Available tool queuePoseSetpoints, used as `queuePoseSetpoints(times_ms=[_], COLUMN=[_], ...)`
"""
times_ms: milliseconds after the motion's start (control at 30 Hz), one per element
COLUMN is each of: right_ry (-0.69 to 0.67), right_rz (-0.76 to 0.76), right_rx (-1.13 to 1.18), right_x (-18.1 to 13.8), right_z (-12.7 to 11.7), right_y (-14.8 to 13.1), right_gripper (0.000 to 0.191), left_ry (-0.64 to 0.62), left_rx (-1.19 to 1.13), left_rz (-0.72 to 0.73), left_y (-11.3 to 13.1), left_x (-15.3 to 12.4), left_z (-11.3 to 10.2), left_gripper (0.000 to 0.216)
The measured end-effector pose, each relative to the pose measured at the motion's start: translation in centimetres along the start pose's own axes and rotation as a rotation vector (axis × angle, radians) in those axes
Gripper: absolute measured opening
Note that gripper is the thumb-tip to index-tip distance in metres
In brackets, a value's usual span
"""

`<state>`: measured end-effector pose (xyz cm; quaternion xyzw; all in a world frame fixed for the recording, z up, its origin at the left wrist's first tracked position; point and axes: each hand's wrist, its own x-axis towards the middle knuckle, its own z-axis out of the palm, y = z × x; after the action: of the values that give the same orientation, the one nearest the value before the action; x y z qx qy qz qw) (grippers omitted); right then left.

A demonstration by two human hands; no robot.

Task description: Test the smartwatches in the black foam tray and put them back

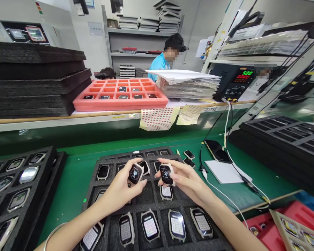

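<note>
Okay, from where I'm standing: both hands loaded, one watch each. Left hand (120, 186) is curled round the left watch (135, 173), fingers over the top edge, thumb along the lower side, opened about as wide as the case. Right hand (185, 176) pinches the right watch (166, 173), forefinger along the top, thumb on the near side edge, another fingertip at the opposite edge. Both screens lit, facing the wearer.

Clearance: the two watches are apart, with dark foam of the black tray (148, 205) showing in the gap. Below that, a front row of lit watches (150, 225) sits in the cells. Another watch (166, 192) sits just under the right-hand one. Left side, green bench (72, 179) shows between this tray and the side tray (45, 190). Right side is tighter: loose watches (189, 154) near the tray's far corner, then phone (217, 151), paper (223, 172) and a white cable (225, 196) beyond the right forearm.

Both held watches are over the tray, within the fingers.
</note>
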<state>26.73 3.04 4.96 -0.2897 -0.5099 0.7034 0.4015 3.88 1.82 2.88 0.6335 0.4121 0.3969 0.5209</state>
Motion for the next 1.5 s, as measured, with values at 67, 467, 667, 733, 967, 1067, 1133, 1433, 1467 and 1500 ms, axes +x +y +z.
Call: queuePoseSetpoints(times_ms=[67, 467, 667, 733, 967, 1067, 1133, 1433, 1467, 1500], right_ry=[-0.012, 0.136, 0.109, 0.102, 0.076, 0.031, 0.027, -0.057, -0.048, -0.036], right_rz=[0.071, 0.141, 0.11, 0.103, 0.102, 0.1, 0.104, 0.085, 0.083, 0.085], right_rx=[0.052, 0.028, -0.058, -0.07, -0.12, -0.078, -0.064, -0.114, -0.121, -0.126], right_x=[0.0, -0.3, -0.6, -0.6, -0.6, -0.8, -0.9, -0.3, -0.3, -0.3], right_z=[0.3, 0.8, 0.7, 0.6, 0.5, 0.4, 0.4, -0.3, -0.3, -0.3], right_y=[0.0, 1.8, 1.9, 1.9, 2.0, 2.4, 2.7, 2.2, 2.1, 2.1], right_gripper=[0.045, 0.057, 0.055, 0.054, 0.057, 0.067, 0.069, 0.037, 0.034, 0.033], left_ry=[-0.048, -0.098, -0.159, -0.158, -0.159, -0.126, -0.091, -0.1, -0.1, -0.098], left_rx=[-0.169, -0.597, -0.535, -0.52, -0.434, -0.318, -0.227, -0.01, 0.006, 0.019], left_rz=[-0.069, -0.209, -0.181, -0.18, -0.17, -0.142, -0.12, -0.108, -0.099, -0.093], left_y=[-0.3, -1.2, -1.4, -1.3, -1.3, -1.6, -1.7, -1.5, -1.4, -1.3], left_x=[0.2, 0.0, -0.2, -0.2, -0.1, -0.1, -0.2, -0.7, -0.7, -0.8], left_z=[0.1, 0.3, 0.3, 0.3, 0.5, 0.5, 0.4, 0.2, 0.2, 0.2], left_gripper=[0.053, 0.03, 0.028, 0.029, 0.034, 0.041, 0.041, 0.035, 0.035, 0.035])
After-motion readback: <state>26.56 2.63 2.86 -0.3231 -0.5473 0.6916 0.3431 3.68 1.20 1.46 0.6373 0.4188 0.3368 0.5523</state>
